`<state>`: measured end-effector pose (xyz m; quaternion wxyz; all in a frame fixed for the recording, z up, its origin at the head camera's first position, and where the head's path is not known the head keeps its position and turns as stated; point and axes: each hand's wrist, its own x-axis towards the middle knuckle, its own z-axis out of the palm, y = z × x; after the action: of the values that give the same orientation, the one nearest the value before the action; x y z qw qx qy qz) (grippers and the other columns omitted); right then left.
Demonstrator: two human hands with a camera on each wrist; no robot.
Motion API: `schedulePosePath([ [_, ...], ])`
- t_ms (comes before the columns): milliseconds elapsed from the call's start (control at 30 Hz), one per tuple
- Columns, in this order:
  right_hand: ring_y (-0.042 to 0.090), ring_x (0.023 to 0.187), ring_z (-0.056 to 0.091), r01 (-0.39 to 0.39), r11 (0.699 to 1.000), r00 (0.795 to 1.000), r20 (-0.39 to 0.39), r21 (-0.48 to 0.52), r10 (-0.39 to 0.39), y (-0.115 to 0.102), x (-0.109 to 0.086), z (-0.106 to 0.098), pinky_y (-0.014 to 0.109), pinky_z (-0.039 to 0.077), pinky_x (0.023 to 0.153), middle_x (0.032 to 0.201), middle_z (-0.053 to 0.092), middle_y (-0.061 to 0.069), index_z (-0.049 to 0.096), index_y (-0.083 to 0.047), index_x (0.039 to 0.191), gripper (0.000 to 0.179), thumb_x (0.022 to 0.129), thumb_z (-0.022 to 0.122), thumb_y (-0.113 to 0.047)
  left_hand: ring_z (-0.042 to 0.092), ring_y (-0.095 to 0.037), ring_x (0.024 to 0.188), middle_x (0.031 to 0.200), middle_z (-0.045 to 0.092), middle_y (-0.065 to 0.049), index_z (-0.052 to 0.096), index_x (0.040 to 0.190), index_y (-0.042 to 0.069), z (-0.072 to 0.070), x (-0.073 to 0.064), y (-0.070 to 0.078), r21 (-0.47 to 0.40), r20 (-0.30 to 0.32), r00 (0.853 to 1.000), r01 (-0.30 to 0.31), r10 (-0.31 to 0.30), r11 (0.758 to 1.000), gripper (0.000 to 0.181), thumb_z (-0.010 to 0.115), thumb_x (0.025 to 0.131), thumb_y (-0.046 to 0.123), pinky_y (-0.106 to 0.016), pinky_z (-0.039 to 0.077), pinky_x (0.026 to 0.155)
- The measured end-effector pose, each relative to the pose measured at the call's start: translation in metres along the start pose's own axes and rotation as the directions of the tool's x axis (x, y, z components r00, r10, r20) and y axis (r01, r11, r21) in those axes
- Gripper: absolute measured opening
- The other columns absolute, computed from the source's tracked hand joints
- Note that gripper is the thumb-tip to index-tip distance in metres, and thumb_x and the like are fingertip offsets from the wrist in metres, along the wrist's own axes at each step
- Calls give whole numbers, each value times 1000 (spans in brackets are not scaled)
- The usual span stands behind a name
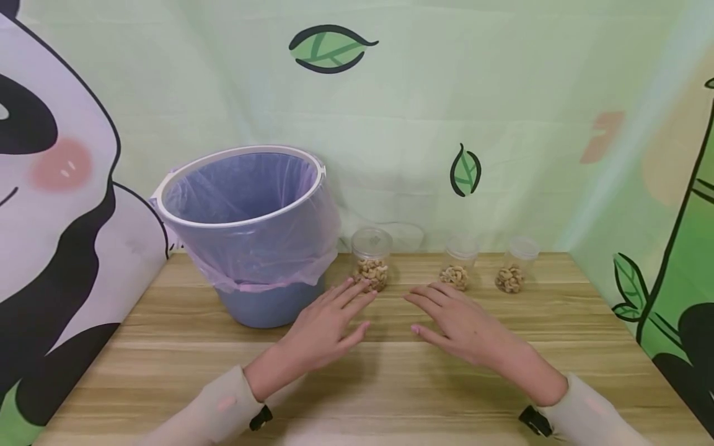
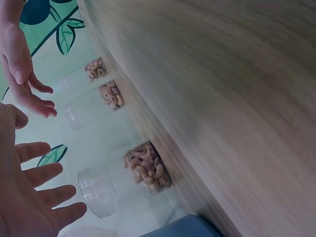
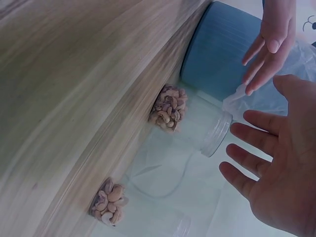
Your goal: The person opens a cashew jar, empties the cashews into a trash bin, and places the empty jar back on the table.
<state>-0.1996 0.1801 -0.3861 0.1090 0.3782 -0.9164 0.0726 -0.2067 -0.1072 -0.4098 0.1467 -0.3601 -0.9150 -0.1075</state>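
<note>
My left hand hovers above the table with its fingers extended and nothing in it. A clear lidded jar, partly filled with cashews, stands just beyond its fingertips. Facing it, my right hand is also held out, fingers spread and holding nothing. Behind the right hand is a second jar of cashews, smaller in the head view, and a third jar stands to its right. In the left wrist view the cashews fill the lower part of the largest jar.
A blue bin with a white rim and a pinkish liner bag stands at the left of the wooden table. A printed cloth with leaves and a panda hangs behind and at the sides.
</note>
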Motion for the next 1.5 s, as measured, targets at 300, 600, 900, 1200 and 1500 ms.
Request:
schedulePosePath([
  [300,29,135,50,-33,999,999,1,9,33,2,-3,-3,48,40,112,143,58,8,55,-9,144,57,105,48,-51,44,-37,142,158,44,-7,51,149,16,5,10,7,14,-25,998,-49,49,999,52,46,105,44,-48,35,117],
  [600,38,137,49,-110,994,994,20,14,109,8,-9,-9,55,38,112,146,56,11,51,-10,148,59,105,49,-50,45,-35,141,157,44,-7,49,151,17,9,23,15,-64,-15,999,-30,29,997,52,49,105,41,-49,39,114],
  [900,39,130,55,-138,990,990,-5,9,138,17,-16,-14,57,42,107,141,59,17,53,-10,146,51,104,56,-40,47,-31,139,157,45,-7,49,151,16,13,36,22,-141,18,1000,12,-10,990,52,51,105,41,-48,42,111],
  [1200,38,119,62,-152,988,988,-13,4,152,28,-18,-20,55,49,99,131,65,17,62,-5,133,41,103,60,-32,43,-27,143,156,46,-6,44,154,21,26,48,16,-288,110,987,142,-115,947,53,45,107,46,-47,35,116],
  [1500,33,105,68,-162,987,985,-65,2,162,39,-17,-26,50,55,89,115,71,12,69,-6,117,23,100,65,-20,43,-27,143,155,48,-4,46,152,17,37,62,17,-387,119,983,173,-137,906,52,48,107,42,-45,34,117],
])
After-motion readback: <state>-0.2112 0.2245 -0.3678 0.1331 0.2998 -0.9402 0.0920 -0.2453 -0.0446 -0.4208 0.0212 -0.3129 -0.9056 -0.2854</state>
